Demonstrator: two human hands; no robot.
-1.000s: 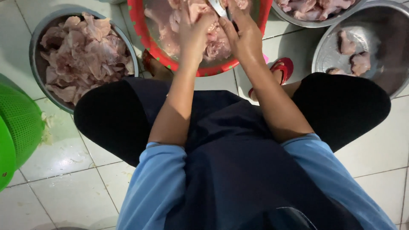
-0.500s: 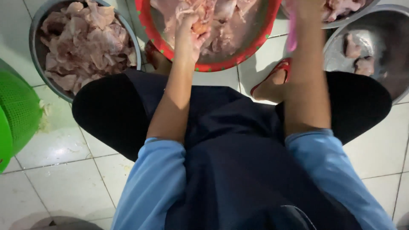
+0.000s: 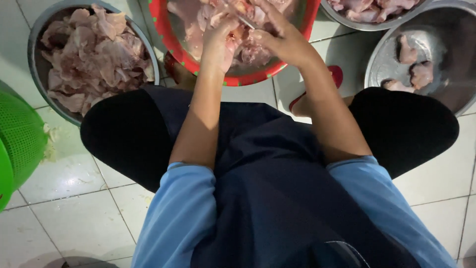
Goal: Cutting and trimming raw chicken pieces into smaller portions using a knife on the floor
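Note:
I sit low on a tiled floor with a red basin (image 3: 163,20) of raw chicken in front of my knees. My left hand (image 3: 218,42) grips a piece of raw chicken (image 3: 237,37) over the basin. My right hand (image 3: 280,37) holds a knife, its thin blade (image 3: 243,20) pointing left onto that piece. Both hands meet above the basin's near rim.
A metal bowl (image 3: 37,34) heaped with chicken pieces stands at the left. Another metal bowl (image 3: 382,59) with a few pieces is at the right, and a third at the top right (image 3: 367,22). A green perforated basket (image 3: 20,139) sits at the far left. Red sandal (image 3: 337,74) by my right foot.
My right hand has come back from the right bowl to the red basin and now meets the left hand on the chicken piece. The view has shifted slightly.

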